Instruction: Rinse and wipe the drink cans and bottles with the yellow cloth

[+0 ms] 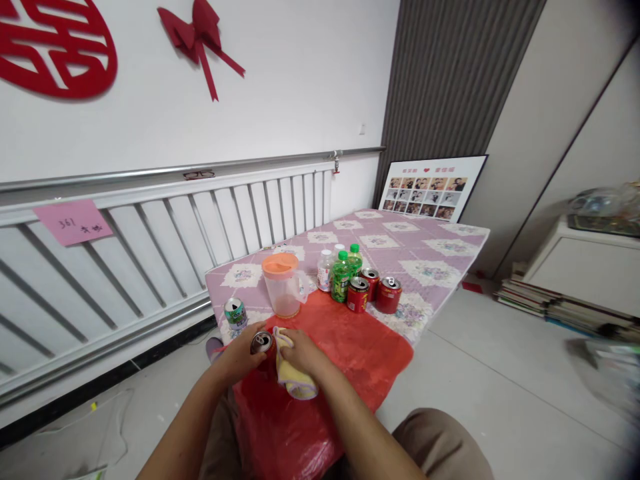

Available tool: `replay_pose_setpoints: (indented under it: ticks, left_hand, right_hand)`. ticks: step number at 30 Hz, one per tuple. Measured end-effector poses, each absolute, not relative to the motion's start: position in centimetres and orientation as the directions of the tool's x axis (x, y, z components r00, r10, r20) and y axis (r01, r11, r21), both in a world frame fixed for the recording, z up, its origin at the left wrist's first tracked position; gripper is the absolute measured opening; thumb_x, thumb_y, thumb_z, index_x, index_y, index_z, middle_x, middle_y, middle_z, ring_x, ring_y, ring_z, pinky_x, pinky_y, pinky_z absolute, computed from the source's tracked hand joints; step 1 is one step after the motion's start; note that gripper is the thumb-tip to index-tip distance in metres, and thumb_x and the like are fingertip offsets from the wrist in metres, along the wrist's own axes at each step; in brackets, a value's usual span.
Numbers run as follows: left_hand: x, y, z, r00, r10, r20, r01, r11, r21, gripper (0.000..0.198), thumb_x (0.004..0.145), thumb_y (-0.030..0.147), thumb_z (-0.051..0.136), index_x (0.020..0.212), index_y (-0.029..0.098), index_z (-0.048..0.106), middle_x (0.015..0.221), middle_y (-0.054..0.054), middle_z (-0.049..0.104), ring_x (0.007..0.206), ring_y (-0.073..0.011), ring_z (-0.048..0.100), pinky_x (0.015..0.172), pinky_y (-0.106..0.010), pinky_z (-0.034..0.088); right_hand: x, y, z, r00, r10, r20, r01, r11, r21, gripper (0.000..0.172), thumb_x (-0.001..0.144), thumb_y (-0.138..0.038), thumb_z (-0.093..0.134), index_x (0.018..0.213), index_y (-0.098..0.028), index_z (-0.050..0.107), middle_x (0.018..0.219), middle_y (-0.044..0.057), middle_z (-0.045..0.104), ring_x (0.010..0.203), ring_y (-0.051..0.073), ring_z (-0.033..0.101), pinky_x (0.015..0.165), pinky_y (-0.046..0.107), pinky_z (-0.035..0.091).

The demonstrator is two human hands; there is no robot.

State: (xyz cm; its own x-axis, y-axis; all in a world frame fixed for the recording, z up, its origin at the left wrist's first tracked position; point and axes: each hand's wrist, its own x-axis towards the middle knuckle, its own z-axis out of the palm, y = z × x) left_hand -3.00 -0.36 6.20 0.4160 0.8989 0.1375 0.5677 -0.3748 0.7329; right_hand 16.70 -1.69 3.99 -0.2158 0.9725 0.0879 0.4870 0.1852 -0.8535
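My left hand (243, 357) is wrapped round a red drink can (263, 347), whose silver top faces up. In my right hand (299, 351) is a yellow cloth (295, 379) with a pale purple edge, pressed against the can's right side. Both hands are above a red plastic bag (345, 347) spread over the near part of the table and hanging off its front. A teal can (235, 315) stands left of my left hand. Just beyond the hands is a clear plastic pitcher (283, 293) with an orange lid.
Several red cans (389, 297) stand right of centre, beside green-capped bottles (341, 277) and white-capped bottles (325, 270). A purple flowered cloth (380, 241) covers the table. A white radiator (170, 233) runs along the wall behind it. A photo board (433, 187) leans at the far end.
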Motion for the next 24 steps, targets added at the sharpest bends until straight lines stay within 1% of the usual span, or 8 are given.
replay_pose_setpoints:
  ticks: [3, 6, 9, 12, 15, 19, 22, 24]
  left_hand:
    - [-2.9, -0.5, 6.7, 0.439, 0.891, 0.114, 0.564, -0.372, 0.738, 0.073, 0.064, 0.005, 0.055, 0.135, 0.019, 0.046, 0.138, -0.01, 0.054, 0.127, -0.0242, 0.05, 0.112, -0.042, 0.035]
    - [-3.0, -0.3, 6.7, 0.426, 0.898, 0.107, 0.57, -0.358, 0.739, 0.074, 0.063, 0.005, 0.056, 0.135, 0.018, 0.045, 0.14, -0.011, 0.053, 0.129, -0.0249, 0.049, 0.115, -0.042, 0.032]
    - [-3.1, -0.1, 6.5, 0.434, 0.895, 0.101, 0.568, -0.359, 0.741, 0.075, 0.063, 0.005, 0.056, 0.136, 0.018, 0.045, 0.14, -0.011, 0.053, 0.13, -0.0252, 0.049, 0.115, -0.042, 0.032]
    - [-3.2, 0.0, 6.7, 0.448, 0.889, 0.092, 0.565, -0.362, 0.741, 0.074, 0.063, 0.006, 0.057, 0.135, 0.018, 0.045, 0.14, -0.01, 0.054, 0.129, -0.0255, 0.049, 0.114, -0.042, 0.033]
    - [-3.1, -0.2, 7.4, 0.457, 0.886, 0.08, 0.575, -0.363, 0.733, 0.074, 0.063, 0.005, 0.056, 0.135, 0.019, 0.047, 0.14, -0.009, 0.054, 0.13, -0.0258, 0.048, 0.115, -0.042, 0.032]
    - [-2.9, -0.5, 8.9, 0.489, 0.87, 0.059, 0.597, -0.383, 0.705, 0.076, 0.061, 0.003, 0.053, 0.135, 0.02, 0.048, 0.141, -0.007, 0.055, 0.131, -0.0259, 0.048, 0.116, -0.042, 0.031]
    - [-2.7, -0.7, 9.6, 0.516, 0.855, 0.055, 0.592, -0.402, 0.698, 0.077, 0.06, 0.002, 0.051, 0.134, 0.023, 0.05, 0.138, -0.005, 0.058, 0.129, -0.0255, 0.051, 0.115, -0.041, 0.033]
    - [-2.5, -0.8, 9.4, 0.517, 0.853, 0.071, 0.594, -0.417, 0.688, 0.076, 0.06, 0.003, 0.051, 0.134, 0.023, 0.05, 0.138, -0.004, 0.058, 0.129, -0.0253, 0.051, 0.114, -0.04, 0.034]
  right_hand:
    - [16.8, -2.1, 3.7, -0.215, 0.976, 0.034, 0.541, 0.148, -0.828, 0.038, 0.072, -0.014, 0.055, 0.106, -0.024, 0.069, 0.099, 0.002, 0.072, 0.09, 0.02, 0.064, 0.083, 0.031, 0.046]
    - [17.0, -3.1, 3.6, -0.2, 0.98, -0.007, 0.595, 0.116, -0.795, 0.042, 0.072, -0.015, 0.056, 0.112, -0.024, 0.067, 0.105, 0.005, 0.069, 0.091, 0.02, 0.063, 0.081, 0.03, 0.046]
    - [17.2, -4.4, 3.9, -0.186, 0.982, -0.021, 0.638, 0.105, -0.763, 0.049, 0.073, -0.018, 0.056, 0.121, -0.023, 0.062, 0.113, 0.008, 0.064, 0.098, 0.022, 0.062, 0.084, 0.031, 0.044]
    - [17.1, -5.8, 4.4, -0.191, 0.982, -0.013, 0.655, 0.117, -0.747, 0.05, 0.075, -0.019, 0.055, 0.125, -0.023, 0.06, 0.116, 0.01, 0.061, 0.103, 0.024, 0.06, 0.089, 0.033, 0.042]
    - [16.9, -7.1, 5.1, -0.201, 0.98, -0.007, 0.649, 0.127, -0.75, 0.054, 0.075, -0.02, 0.055, 0.129, -0.022, 0.058, 0.119, 0.012, 0.058, 0.107, 0.025, 0.059, 0.091, 0.035, 0.042]
    - [16.9, -8.3, 5.7, -0.243, 0.97, 0.011, 0.598, 0.159, -0.785, 0.056, 0.074, -0.019, 0.056, 0.13, -0.023, 0.059, 0.122, 0.011, 0.06, 0.112, 0.025, 0.058, 0.097, 0.036, 0.042]
    - [17.4, -8.5, 6.0, -0.271, 0.962, 0.044, 0.536, 0.189, -0.823, 0.055, 0.074, -0.019, 0.057, 0.129, -0.022, 0.059, 0.128, 0.009, 0.06, 0.12, 0.022, 0.055, 0.103, 0.033, 0.039]
    - [17.9, -8.4, 6.0, -0.253, 0.965, 0.066, 0.508, 0.191, -0.84, 0.055, 0.075, -0.02, 0.057, 0.13, -0.022, 0.059, 0.129, 0.009, 0.06, 0.12, 0.021, 0.055, 0.103, 0.033, 0.04]
